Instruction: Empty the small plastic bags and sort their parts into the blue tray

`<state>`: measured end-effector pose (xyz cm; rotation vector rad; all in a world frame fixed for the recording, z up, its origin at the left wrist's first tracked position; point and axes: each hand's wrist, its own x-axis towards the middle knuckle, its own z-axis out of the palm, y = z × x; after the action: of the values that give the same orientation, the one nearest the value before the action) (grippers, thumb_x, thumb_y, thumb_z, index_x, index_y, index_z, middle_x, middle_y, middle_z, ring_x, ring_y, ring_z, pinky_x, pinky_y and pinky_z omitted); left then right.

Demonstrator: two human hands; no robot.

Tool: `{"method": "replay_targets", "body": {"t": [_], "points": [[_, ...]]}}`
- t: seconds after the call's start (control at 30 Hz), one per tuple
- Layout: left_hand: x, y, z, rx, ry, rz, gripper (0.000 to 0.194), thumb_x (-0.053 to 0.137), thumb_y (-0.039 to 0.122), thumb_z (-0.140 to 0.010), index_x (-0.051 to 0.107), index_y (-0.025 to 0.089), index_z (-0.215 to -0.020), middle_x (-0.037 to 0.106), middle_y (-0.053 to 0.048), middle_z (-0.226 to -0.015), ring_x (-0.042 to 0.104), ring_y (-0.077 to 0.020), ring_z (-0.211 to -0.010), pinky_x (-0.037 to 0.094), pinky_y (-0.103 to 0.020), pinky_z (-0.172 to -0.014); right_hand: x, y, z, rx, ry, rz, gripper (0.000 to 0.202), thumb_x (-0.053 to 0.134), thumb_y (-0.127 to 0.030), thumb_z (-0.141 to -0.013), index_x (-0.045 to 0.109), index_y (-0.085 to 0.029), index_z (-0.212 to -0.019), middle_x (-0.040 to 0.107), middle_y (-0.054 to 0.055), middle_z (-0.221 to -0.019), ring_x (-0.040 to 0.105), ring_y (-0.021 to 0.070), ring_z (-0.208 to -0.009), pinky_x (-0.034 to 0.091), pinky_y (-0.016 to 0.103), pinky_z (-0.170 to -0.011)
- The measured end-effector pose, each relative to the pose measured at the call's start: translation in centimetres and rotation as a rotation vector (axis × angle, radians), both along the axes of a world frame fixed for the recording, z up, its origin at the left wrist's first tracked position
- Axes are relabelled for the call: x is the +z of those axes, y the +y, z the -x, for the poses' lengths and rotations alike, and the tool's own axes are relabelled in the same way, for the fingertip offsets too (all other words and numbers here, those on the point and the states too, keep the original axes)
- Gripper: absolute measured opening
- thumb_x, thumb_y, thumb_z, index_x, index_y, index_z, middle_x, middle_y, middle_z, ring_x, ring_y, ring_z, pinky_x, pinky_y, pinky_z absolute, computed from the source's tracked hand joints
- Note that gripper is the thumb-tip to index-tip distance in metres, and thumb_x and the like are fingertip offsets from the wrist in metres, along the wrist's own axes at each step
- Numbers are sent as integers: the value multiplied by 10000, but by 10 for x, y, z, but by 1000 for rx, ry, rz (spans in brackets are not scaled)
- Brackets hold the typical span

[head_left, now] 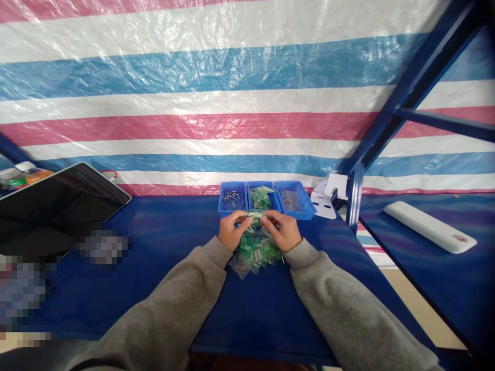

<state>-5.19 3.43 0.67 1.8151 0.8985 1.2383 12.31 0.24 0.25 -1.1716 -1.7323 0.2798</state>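
Both hands are closed on one small clear plastic bag with green in it (255, 215), stretched between their fingertips. My left hand (232, 231) pinches its left end and my right hand (284, 230) its right end. Under and in front of the hands lies a pile of similar green-and-clear bags (258, 252), partly hidden by the fingers. Just beyond stand three blue bins: the left bin (221, 205) has thin metal pieces in it, the middle bin (251, 184) green bags, the right bin (307, 206) clear, greyish pieces.
A dark-screened device (58, 211) leans at the left of the blue table (162, 226). White cut card pieces (327, 198) lie right of the bins, beside a blue metal frame (353, 201). A long white object (429, 226) rests on another blue surface at the right. Striped sheeting (216, 123) hangs behind.
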Motion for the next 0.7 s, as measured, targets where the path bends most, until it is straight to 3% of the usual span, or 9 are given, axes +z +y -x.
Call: {"method": "replay_targets", "body": {"t": [0.17,0.3,0.43,0.53,0.6,0.7], "points": [[0,1,-3,-16,-215,166,313,633,354,-755,505,169,-973,532,57,-532,500,-83,-427,411,-201,-471,4,-2,0,77,48,-63,337,376,-225,-886,515,-228,-1192,583,70,-1028,587,131,-674,517,301,-643],[3,0,-3,-75,-210,211,303,606,392,-772,509,172,-957,506,63,-504,468,-74,-384,374,-193,-431,5,-1,1,62,-20,-161,244,474,-220,-840,607,-226,-1044,499,99,-1175,585,178,-848,522,338,-707],[4,0,0,-42,-59,18,362,462,455,-845,631,136,-866,563,-22,-642,545,-116,-577,447,-242,-565,1,2,1,22,-30,-162,170,460,-241,-864,623,-209,-904,618,71,-956,595,185,-870,503,337,-769],[4,2,2,4,34,-156,312,605,436,-752,661,142,-839,602,-82,-902,569,-184,-855,468,-284,-737,-3,4,1,-18,8,-83,164,500,-300,-849,620,-196,-890,653,44,-777,613,164,-684,509,298,-648],[1,2,2,18,50,-129,272,649,398,-724,651,144,-820,621,-78,-901,579,-190,-861,470,-292,-759,-5,4,1,-1,40,-23,174,522,-323,-836,621,-191,-890,652,26,-694,608,153,-593,504,284,-599],[-3,1,-1,20,-6,16,262,627,373,-752,596,152,-890,635,-29,-745,594,-139,-679,481,-259,-668,-4,1,3,73,54,34,177,504,-312,-845,621,-195,-907,651,5,-634,612,146,-562,505,274,-594]]}}
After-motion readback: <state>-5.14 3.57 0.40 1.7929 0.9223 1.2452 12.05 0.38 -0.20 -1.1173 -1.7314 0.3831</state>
